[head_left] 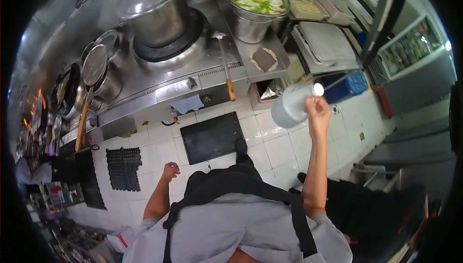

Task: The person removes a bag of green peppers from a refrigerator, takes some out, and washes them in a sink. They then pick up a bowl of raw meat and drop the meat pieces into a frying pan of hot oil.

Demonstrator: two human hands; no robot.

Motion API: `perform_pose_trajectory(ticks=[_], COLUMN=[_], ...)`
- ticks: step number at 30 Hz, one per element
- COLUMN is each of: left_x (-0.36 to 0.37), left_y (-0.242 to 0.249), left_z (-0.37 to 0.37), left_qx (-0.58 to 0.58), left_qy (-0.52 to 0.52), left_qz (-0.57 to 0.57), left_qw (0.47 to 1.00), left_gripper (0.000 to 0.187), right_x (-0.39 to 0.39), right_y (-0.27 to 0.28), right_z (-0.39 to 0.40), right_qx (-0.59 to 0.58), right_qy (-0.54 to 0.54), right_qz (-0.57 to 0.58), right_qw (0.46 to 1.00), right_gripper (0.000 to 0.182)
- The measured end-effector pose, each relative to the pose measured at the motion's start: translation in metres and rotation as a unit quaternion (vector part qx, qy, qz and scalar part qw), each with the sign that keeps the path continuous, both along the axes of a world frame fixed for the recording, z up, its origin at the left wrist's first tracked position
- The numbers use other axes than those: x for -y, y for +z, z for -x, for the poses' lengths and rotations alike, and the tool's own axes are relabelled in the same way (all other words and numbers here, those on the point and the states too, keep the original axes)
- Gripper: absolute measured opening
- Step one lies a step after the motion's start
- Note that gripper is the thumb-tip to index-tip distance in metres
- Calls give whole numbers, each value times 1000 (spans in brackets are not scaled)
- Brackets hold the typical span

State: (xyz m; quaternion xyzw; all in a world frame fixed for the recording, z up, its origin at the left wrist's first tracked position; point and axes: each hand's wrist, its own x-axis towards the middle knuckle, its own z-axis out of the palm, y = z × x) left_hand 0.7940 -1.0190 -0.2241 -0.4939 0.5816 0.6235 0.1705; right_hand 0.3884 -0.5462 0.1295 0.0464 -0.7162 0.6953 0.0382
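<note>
A translucent plastic jug with a white cap hangs from my right hand, whose fingers are closed around it just below the cap. It is held tilted above the tiled floor, to the right of the stove counter. My left hand hangs low at my side over the floor, its fingers curled with nothing visible in them. Nearest ahead of the jug are the counter's corner with a brown round mat and a box holding something foil-like.
A lidded stockpot sits on a burner. A colander of cut vegetables rests on a metal pot. A ladle juts over the counter edge. Flames rise at left near another person. A dark-clothed person is close at right; a black mat lies ahead.
</note>
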Motion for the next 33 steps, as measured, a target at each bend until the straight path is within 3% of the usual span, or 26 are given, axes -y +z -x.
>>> perform_pose_trajectory(ticks=[4,6,10,11,12,16,17,20,21,23,24,26,28,30,32,33], left_x=[-43,-65,-100,-109,-115,-138,-138,-124,-115,-91,-74,-42,-10,21,45,54], left_y=[23,43,56,59,61,66,65,29,10,-6,-7,-38,-20,-37,-57,-25], left_z=[-18,-25,-49,-53,-53,-44,-35,-1,21,84,117,182,247,289,307,314], left_qx=[49,91,94,99,104,125,128,101,82,11,-65,-184,-191,-150,-156,-65], left_qy=[67,96,176,188,201,225,223,46,-3,46,52,162,300,264,146,123], left_qz=[0,8,-2,-3,-5,-3,0,115,163,140,147,119,59,229,387,308], left_qw=[997,991,980,977,974,966,966,987,983,989,986,962,933,925,897,941], left_gripper=[16,17,20,25,26,32,34,38,40,48,52,77,88,84,70,55], right_x=[52,76,111,109,118,118,118,110,116,125,127,145,152,168,191,210], right_y=[-3,-14,-80,-102,-121,-126,-123,-115,-107,-98,-120,-121,-145,-163,-195,-215], right_z=[113,164,246,261,269,292,281,240,216,174,166,125,91,68,53,51], right_qx=[-59,-81,-84,-57,-114,-94,-136,-301,-285,-207,-213,-199,-105,-94,-20,14], right_qy=[46,53,83,92,98,123,82,-45,-26,69,148,311,421,513,535,539], right_qz=[72,50,75,5,27,-74,-136,-311,-277,-270,-272,-303,-361,-361,-379,-378], right_qw=[995,994,990,994,988,985,978,900,917,938,927,879,826,773,755,753], right_gripper=[17,16,18,13,13,20,22,24,23,14,9,9,16,17,17,18])
